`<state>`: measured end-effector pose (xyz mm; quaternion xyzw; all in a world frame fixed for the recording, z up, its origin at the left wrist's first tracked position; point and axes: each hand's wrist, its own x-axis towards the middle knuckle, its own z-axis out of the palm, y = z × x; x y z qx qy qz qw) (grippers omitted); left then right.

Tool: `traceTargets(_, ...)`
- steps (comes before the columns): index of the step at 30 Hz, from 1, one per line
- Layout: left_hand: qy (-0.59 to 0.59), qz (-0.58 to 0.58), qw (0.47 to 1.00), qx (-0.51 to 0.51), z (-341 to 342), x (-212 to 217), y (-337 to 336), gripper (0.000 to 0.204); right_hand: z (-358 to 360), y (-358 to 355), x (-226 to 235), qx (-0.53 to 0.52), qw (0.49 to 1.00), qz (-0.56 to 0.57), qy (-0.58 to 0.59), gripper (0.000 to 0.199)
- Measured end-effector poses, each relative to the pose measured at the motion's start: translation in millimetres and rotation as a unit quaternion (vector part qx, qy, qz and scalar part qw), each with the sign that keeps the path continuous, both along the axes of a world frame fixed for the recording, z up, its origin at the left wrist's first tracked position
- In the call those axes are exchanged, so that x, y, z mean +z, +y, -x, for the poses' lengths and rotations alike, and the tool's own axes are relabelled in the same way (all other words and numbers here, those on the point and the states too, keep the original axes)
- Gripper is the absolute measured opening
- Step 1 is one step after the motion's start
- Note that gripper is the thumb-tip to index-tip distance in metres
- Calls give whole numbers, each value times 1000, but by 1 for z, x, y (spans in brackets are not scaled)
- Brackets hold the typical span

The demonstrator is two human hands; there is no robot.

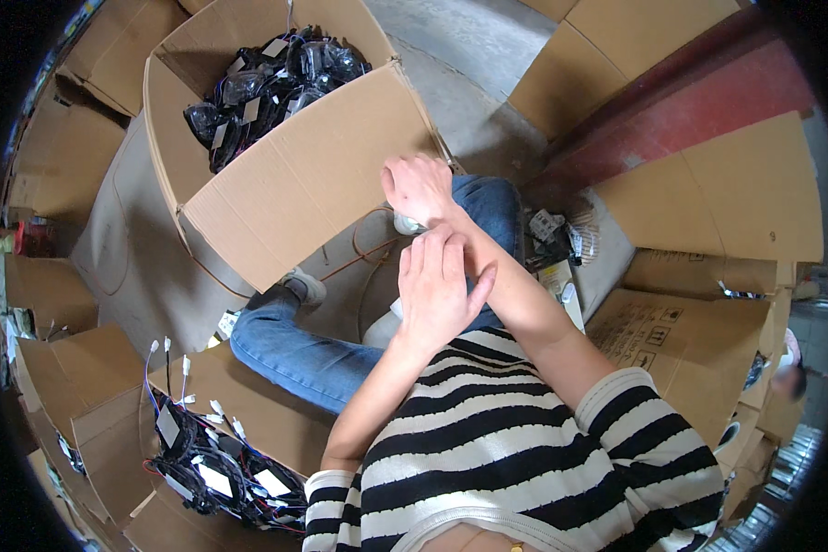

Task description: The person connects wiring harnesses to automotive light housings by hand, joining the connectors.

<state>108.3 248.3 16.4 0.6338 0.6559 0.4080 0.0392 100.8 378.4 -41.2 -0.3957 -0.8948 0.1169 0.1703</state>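
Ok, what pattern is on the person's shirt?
The shirt has black and white stripes; it shows in the head view.

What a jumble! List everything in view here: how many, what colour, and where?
Large box: one, brown, open, upper left of centre
Wired parts: many, mostly black, inside the large box
Wired parts with white plugs: many, mostly black, lower left
Other cardboard: several pieces, brown, around the edges
Beam: one, red, upper right
Floor: one, grey, around the large box
Small clutter: uncounted, mixed colours, left and right edges, unclear
Jeans: one pair, blue, centre
Striped shirt: one, black and white, bottom
Left hand: one, bare, by the right forearm
Right hand: one, bare, near the large box
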Motion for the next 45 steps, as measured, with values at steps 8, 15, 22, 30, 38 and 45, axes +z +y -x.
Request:
traceTargets(8,-106,-8,992,-66,-18,-13,-7,29,-9,0,-9,8,1000,3,1,16)
traceTargets(15,-54,10,998,34,13,-12,-2,51,1,-1,-1,-14,996,61,-62,18)
traceTargets(22,-62,-14,998,-23,1,-12,-3,39,-3,3,-2,1,998,34,-44,18)
traceTargets(30,-76,-23,993,-85,-11,-14,-3,25,-11,1,-10,7,999,-30,21,18)
traceTargets(38,-98,-22,993,-61,12,-13,-1,27,-10,1,0,6,989,112,-94,17)
traceTargets(45,-118,99,967,202,180,-51,-23,28,-18,67,-1,-44,983,179,8,24)
